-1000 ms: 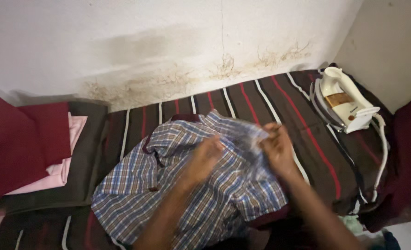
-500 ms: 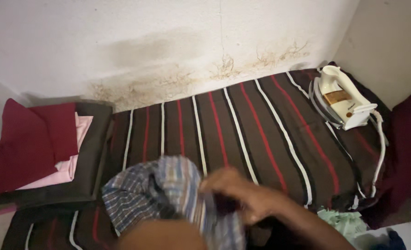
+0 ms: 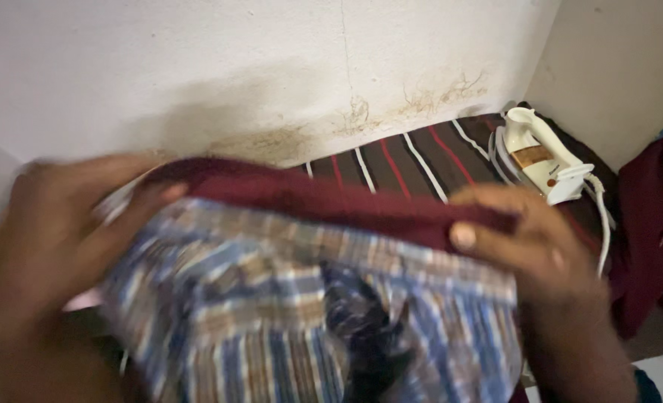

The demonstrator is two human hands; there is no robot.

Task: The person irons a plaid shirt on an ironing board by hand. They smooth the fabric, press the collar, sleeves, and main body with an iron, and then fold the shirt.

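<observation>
A plaid shirt (image 3: pixel 272 313), checked in blue, white and brown with a dark red band along its top edge, is held up close to the camera and fills the lower half of the head view. The left hand (image 3: pixel 55 239) grips the shirt's top edge at about nine o'clock, fingers curled over the red band with the thumb on the near side; it is blurred, so how tightly it closes cannot be told exactly, but cloth is plainly pinched in it. The right hand (image 3: pixel 540 246) clamps the same edge at about three o'clock, thumb pressed on the front of the red band and fingers folded behind it. The shirt stretches between the two hands, its top edge running nearly level from one to the other, and the rest hangs down toward six o'clock with a dark fold near the middle. Behind it, toward one o'clock, lies a dark striped cloth (image 3: pixel 406 157) with red and white lines, spread against a stained white wall (image 3: pixel 234 67). A white iron (image 3: pixel 544 157) stands on that cloth at about two o'clock, well apart from the right hand, its cord (image 3: pixel 604 216) trailing down beside it.
</observation>
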